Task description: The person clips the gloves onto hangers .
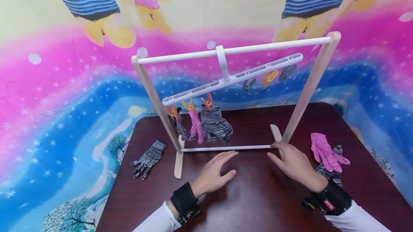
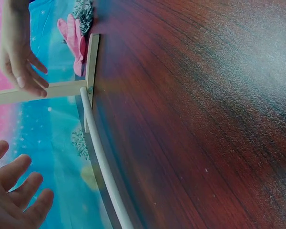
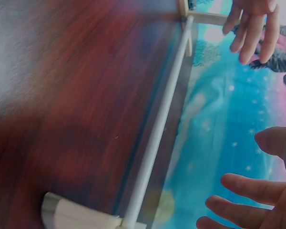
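My left hand (image 1: 214, 173) hovers over the table in front of the drying rack (image 1: 193, 56), fingers extended and holding nothing. Near the rack's right leg is my right hand (image 1: 295, 164), also with nothing in its relaxed fingers. A white clip hanger (image 1: 240, 76) hangs tilted from the top bar, its left end lower. On its left half, an orange clip (image 1: 173, 112) holds a grey striped glove (image 1: 181, 128), a yellow clip (image 1: 189, 106) a pink glove (image 1: 195, 126), and another orange clip (image 1: 207, 102) a grey striped glove (image 1: 215, 126).
Three bare clips hang on the right half, one of them yellow (image 1: 270, 78). A grey glove (image 1: 150, 158) lies left of the rack on the dark wooden table (image 1: 251, 203). At right, a pink glove (image 1: 326, 151) overlaps grey knit (image 1: 335, 179). A printed cloth (image 1: 74, 117) hangs behind.
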Motion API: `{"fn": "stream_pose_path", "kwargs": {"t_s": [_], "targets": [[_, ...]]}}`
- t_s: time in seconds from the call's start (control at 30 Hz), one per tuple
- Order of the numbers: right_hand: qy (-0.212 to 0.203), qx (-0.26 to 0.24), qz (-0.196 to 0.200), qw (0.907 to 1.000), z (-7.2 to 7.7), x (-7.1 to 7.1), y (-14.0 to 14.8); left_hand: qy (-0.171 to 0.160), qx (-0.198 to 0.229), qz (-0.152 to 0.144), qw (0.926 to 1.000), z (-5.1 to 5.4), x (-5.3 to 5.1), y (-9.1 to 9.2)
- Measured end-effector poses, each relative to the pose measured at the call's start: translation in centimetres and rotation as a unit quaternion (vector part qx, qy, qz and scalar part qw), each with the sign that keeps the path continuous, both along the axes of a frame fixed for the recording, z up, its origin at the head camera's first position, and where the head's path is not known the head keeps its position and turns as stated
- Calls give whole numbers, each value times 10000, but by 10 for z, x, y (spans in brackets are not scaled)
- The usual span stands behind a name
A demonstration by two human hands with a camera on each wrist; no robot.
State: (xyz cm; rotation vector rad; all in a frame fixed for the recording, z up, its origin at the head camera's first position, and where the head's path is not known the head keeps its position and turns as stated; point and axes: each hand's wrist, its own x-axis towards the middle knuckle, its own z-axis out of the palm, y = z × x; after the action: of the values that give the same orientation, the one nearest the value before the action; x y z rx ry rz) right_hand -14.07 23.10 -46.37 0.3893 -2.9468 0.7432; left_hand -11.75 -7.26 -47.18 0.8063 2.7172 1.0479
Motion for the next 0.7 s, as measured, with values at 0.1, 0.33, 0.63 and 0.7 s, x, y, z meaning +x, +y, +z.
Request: {"fn": "stream_pose_path", "kwargs": {"t_s": [0.1, 0.33, 0.63, 0.7], "targets": [[-17, 20, -35, 10000, -2, -1, 6, -24, -207, -209, 9996, -1, 1, 3], [76, 58, -60, 9999, -5, -6, 19, 243, -739, -680, 9946, -3, 5, 10], [208, -25, -89, 9997, -18, -13, 41, 164, -930, -940, 9911, -2, 7, 18], [276, -61, -130, 9995, -21, -14, 46, 171, -938, -999, 9904, -2, 7, 19]]}}
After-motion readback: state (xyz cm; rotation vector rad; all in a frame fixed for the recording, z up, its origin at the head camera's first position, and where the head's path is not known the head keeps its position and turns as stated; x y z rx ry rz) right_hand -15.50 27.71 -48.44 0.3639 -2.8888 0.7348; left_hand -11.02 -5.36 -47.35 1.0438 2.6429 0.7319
